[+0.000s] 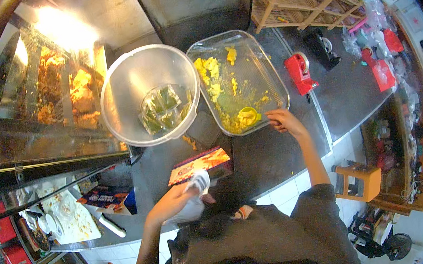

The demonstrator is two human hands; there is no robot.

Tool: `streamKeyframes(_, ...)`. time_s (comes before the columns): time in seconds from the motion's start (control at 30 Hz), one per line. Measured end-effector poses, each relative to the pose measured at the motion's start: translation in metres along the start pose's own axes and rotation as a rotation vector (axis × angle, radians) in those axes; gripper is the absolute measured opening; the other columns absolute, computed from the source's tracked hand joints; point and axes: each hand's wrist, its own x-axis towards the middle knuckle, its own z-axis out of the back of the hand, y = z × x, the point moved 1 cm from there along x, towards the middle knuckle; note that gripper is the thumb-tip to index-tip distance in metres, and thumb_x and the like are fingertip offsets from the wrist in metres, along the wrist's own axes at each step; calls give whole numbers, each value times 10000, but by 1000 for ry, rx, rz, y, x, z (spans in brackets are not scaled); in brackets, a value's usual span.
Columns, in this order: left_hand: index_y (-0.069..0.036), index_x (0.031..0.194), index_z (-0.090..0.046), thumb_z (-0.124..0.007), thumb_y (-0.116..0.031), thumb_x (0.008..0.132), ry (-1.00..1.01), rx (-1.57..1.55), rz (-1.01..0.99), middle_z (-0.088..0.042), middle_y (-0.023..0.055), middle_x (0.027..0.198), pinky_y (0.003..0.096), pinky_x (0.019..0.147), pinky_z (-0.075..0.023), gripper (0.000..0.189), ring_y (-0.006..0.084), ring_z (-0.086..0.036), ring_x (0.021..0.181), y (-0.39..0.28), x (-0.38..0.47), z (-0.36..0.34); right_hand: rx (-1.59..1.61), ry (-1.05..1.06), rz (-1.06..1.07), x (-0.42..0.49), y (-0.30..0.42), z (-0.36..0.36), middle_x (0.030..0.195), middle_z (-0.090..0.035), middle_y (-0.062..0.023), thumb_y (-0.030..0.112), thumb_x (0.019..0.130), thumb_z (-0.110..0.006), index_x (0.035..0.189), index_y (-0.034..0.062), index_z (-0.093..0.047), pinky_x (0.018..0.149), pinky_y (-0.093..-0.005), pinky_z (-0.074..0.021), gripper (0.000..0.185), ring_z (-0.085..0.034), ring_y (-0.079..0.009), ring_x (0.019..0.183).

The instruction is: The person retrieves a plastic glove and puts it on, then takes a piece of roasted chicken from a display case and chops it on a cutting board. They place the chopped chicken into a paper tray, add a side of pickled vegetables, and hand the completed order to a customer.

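My right hand (281, 119) grips the handle of a yellow-green scoop (248, 116), whose cup holds yellow food at the near end of a clear plastic tray (278, 83). More yellow food (208, 70) lies along the tray's left side. Nearer my body, my left hand (178, 201) holds a white plastic bag (193, 208), partly hidden by the fingers. Just beyond that hand is a printed orange and red carton (200, 164). A round translucent tub (145, 54) stands left of the tray, with leaf-green packets in clear wrap (162, 108) inside.
A lit glass display case (54, 152) with fried food stands left. Below it are a cutting board (70, 214), a white-handled knife (111, 226) and a dark blue box (108, 199). To the right are a red tape dispenser (300, 76), a black one (321, 51) and a wooden rack (303, 3).
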Motion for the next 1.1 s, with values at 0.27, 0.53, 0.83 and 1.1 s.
streamKeyframes(0.27, 64, 903, -472, -539, -12, 689, -317, 873, -261, -252, 241, 1377, 562, 956, -325, 237, 463, -281, 1233, 124, 1, -62, -299, 102, 72, -89, -23, -59, 656, -531, 39, 227, 869, -542, 945, 44, -631, 444, -184, -359, 217, -450, -41, 527)
streamKeyframes(0.53, 64, 1027, -479, -508, -31, 723, -238, 859, -299, -324, 161, 1322, 637, 958, -272, 320, 511, -111, 1278, 161, -10, -81, -371, 5, 508, -67, -80, -159, 643, -562, -46, 161, 861, -548, 999, 8, -611, 530, -265, -405, 215, -506, -114, 572)
streamKeyframes(0.83, 50, 1019, -498, -498, -55, 733, -157, 926, -166, -305, 137, 1349, 747, 864, -242, 305, 520, -42, 1284, 151, -16, -84, -959, -229, 716, -89, -117, -173, 797, -447, -143, 70, 829, -525, 1162, 101, -550, 632, -361, -439, 336, -509, -292, 697)
streamKeyframes(1.1, 41, 927, -497, -509, -14, 735, -276, 774, -365, -279, 157, 1384, 615, 966, -275, 200, 515, -114, 1274, 161, -17, -78, -327, -378, 423, -97, -139, -162, 656, -462, -17, 135, 891, -507, 1090, 19, -562, 524, -247, -381, 237, -466, -118, 573)
